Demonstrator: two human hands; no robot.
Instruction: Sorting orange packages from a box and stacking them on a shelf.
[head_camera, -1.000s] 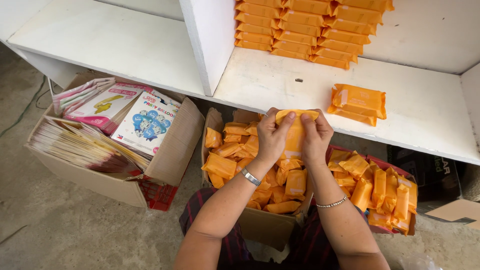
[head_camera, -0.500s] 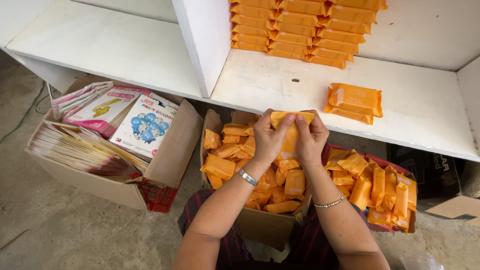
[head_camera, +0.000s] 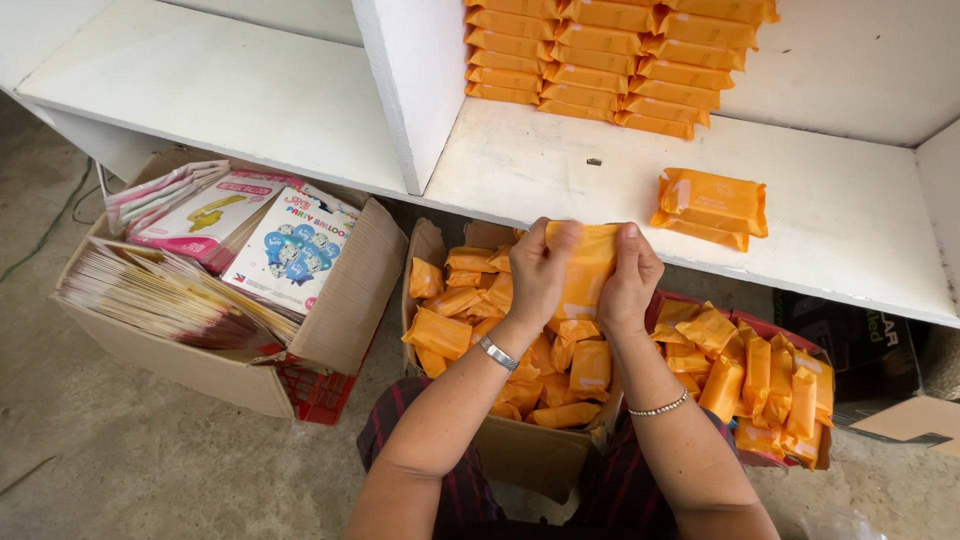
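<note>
**Orange packets held over the box**

Orange packets (head_camera: 585, 262) are held up in both hands, just above the open cardboard box (head_camera: 520, 450) and in front of the white shelf (head_camera: 540, 170). The left hand (head_camera: 540, 268) is wrapped around one side and the right hand (head_camera: 628, 280) around the other, so the small bunch is squeezed together and kept neat. More loose packets (head_camera: 470, 310) are piled in the box below. A second box of packets (head_camera: 770, 385) is seen to the right. On the shelf, a small pile (head_camera: 712, 205) is laid flat, well apart from the tidy rows (head_camera: 610, 60) stacked at the back. A box of balloon packs (head_camera: 240, 270) is set on the floor to the left.
</note>
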